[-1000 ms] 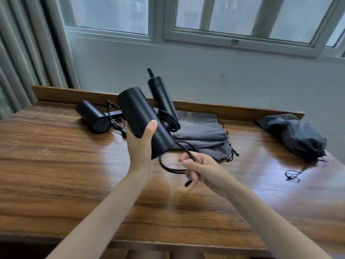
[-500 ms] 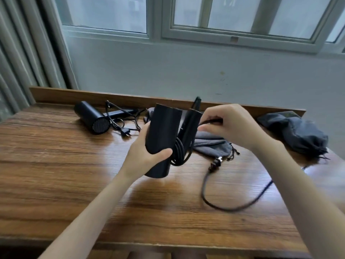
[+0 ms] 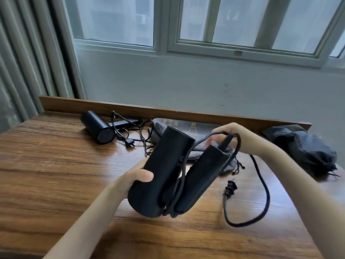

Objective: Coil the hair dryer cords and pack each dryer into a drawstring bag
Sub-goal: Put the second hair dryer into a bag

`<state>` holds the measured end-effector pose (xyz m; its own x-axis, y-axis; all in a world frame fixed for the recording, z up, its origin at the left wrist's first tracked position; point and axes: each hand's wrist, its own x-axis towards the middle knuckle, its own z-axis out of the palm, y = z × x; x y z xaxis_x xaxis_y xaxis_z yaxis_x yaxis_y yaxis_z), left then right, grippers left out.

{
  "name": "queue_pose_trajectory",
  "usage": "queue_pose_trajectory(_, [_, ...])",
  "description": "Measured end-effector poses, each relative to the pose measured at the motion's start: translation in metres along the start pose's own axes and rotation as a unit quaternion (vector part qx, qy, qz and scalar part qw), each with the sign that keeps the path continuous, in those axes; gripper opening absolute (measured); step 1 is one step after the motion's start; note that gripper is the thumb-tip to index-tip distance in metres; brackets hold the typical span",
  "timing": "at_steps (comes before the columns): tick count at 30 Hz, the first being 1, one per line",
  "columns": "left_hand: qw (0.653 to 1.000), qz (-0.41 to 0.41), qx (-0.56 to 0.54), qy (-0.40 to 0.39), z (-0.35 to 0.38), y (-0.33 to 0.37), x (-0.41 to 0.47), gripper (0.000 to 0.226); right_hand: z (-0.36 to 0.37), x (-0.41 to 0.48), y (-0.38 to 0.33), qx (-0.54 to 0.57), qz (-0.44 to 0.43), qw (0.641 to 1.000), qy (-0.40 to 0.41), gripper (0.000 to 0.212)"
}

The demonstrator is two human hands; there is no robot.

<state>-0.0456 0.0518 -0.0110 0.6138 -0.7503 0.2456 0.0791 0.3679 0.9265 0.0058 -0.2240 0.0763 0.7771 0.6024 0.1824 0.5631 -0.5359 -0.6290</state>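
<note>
The left hand is wrapped around the barrel of a black hair dryer at the centre of the frame, thumb on the near side, holding it tilted above the counter. The dryer's handle is folded alongside the barrel, with several turns of cord lying in the gap between them. The right hand, right of centre and higher, has its fingers curled around the cord just by the handle's tip; the fingertips are blurred. From there the cord drops in a wide loop onto the counter at lower right, and its plug lies inside the loop, near the handle.

Behind the hands a grey drawstring bag lies flat against the raised back rail. A second dryer lies in the upper left by the rail, its loose cord and plug spread between it and the grey bag. A filled dark bag sits at the far right, close to the counter's right edge. A broad stretch of wood runs from the second dryer down to the near edge at lower left. A wall and a window rise beyond the rail, and a curtain hangs at upper left.
</note>
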Motion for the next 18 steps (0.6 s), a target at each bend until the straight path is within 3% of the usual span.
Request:
queue_pose_trajectory(3, [0.990, 0.074, -0.118, 0.000, 0.004, -0.006, 0.010, 0.043, 0.032, 0.004, 0.014, -0.076, 0.053, 0.996, 0.018, 0.031])
queue_pose_trajectory(6, [0.970, 0.149, -0.113, 0.153, 0.007, -0.005, 0.021, 0.047, 0.065, 0.003, 0.019, -0.178, 0.084, 0.980, -0.032, 0.030])
queue_pose_trajectory(9, [0.926, 0.189, -0.110, 0.306, 0.006, -0.004, 0.032, 0.049, 0.088, -0.004, 0.007, -0.233, 0.059, 0.970, -0.044, 0.029])
queue_pose_trajectory(13, [0.854, 0.159, -0.086, 0.488, 0.003, -0.005, 0.039, 0.069, 0.108, -0.015, -0.012, -0.263, -0.017, 0.964, -0.017, 0.026])
queue_pose_trajectory(16, [0.813, 0.129, -0.032, 0.567, 0.001, -0.012, 0.036, 0.050, 0.103, -0.022, -0.016, -0.293, -0.020, 0.956, -0.010, 0.027])
queue_pose_trajectory(18, [0.805, 0.113, 0.051, 0.580, 0.000, -0.018, 0.032, 0.046, 0.096, -0.026, -0.016, -0.322, -0.023, 0.946, -0.014, 0.025])
